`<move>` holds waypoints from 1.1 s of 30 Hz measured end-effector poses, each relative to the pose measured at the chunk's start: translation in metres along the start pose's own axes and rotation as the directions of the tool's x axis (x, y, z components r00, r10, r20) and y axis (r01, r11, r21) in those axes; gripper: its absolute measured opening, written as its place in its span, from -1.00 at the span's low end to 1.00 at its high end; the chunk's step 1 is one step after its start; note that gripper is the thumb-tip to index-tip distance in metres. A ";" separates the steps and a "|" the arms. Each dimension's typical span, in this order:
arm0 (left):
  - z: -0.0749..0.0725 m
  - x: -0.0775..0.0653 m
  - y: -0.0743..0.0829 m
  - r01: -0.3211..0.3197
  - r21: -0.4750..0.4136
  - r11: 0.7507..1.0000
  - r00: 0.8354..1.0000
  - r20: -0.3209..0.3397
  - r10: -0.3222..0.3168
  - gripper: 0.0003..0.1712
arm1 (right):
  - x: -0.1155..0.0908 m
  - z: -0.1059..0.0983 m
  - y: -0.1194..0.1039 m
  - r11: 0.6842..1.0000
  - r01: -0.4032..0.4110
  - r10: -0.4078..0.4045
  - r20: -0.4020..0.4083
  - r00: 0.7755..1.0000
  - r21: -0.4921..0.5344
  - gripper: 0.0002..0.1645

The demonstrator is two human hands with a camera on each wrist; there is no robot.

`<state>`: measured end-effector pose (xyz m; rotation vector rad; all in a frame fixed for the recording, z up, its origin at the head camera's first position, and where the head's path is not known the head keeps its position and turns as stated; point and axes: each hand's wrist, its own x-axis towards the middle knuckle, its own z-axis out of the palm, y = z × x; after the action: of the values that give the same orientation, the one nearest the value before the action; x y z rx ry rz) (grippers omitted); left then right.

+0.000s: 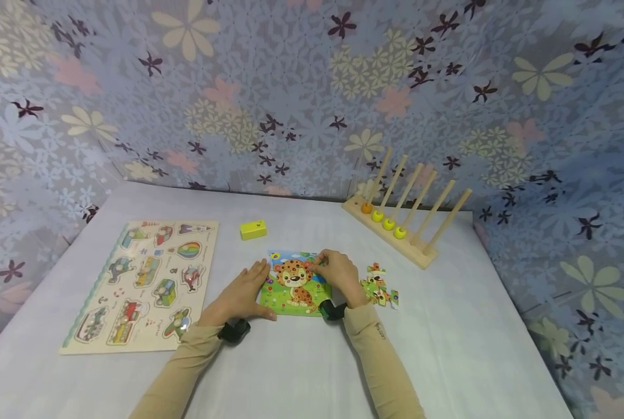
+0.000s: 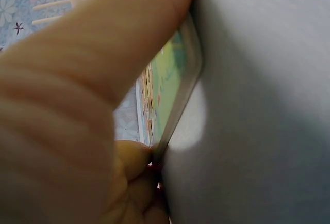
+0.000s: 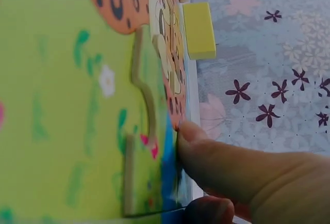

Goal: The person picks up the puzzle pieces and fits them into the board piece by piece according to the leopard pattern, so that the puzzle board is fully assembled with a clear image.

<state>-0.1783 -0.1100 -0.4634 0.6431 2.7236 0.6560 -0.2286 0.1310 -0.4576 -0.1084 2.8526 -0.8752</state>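
Note:
A leopard jigsaw puzzle (image 1: 296, 285) lies on the table between both hands. My left hand (image 1: 241, 294) rests along its left edge, fingers extended, thumb at the near left corner. In the left wrist view the thumb (image 2: 98, 38) lies beside the puzzle's rounded corner. At the upper right part of the puzzle, my right hand (image 1: 339, 273) pinches a puzzle piece (image 3: 154, 167) between thumb and curled fingers; the palm hides part of it. Raised piece edges show in the right wrist view. Several loose jigsaw pieces (image 1: 377, 285) lie right of the right hand.
A wooden vehicle peg puzzle board (image 1: 152, 279) lies at left. A yellow block (image 1: 252, 230) sits beyond the jigsaw. At back right stands a wooden rack (image 1: 390, 235) with upright pegs and several beads. Floral cloth (image 1: 291, 87) hangs behind the table.

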 end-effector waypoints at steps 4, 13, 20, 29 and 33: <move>0.002 0.000 -0.001 -0.007 0.000 1.000 1.000 0.004 0.007 0.38 | 0.000 -0.003 0.011 0.994 0.056 -0.060 0.033 0.998 0.099 -0.78; 0.002 0.001 0.000 0.003 0.009 1.000 1.000 0.005 -0.003 0.37 | -0.013 -0.053 0.066 0.966 0.017 -0.020 0.009 1.000 0.257 -0.61; -0.002 -0.001 -0.001 0.002 0.002 1.000 1.000 0.006 -0.002 0.37 | -0.035 -0.085 0.108 0.974 -0.021 -0.017 0.164 0.986 0.227 -0.21; 0.001 -0.004 0.002 -0.002 -0.027 1.000 1.000 0.003 0.002 0.37 | -0.041 -0.085 0.090 0.998 -0.055 0.052 0.170 0.984 0.013 -0.22; 0.001 -0.004 0.003 0.004 -0.030 1.000 1.000 -0.010 -0.004 0.37 | -0.040 -0.083 0.078 0.995 -0.102 0.100 0.177 0.979 0.000 -0.24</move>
<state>-0.1735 -0.1090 -0.4617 0.6285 2.7178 0.6994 -0.2055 0.2459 -0.4281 -0.0375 2.6643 -0.8145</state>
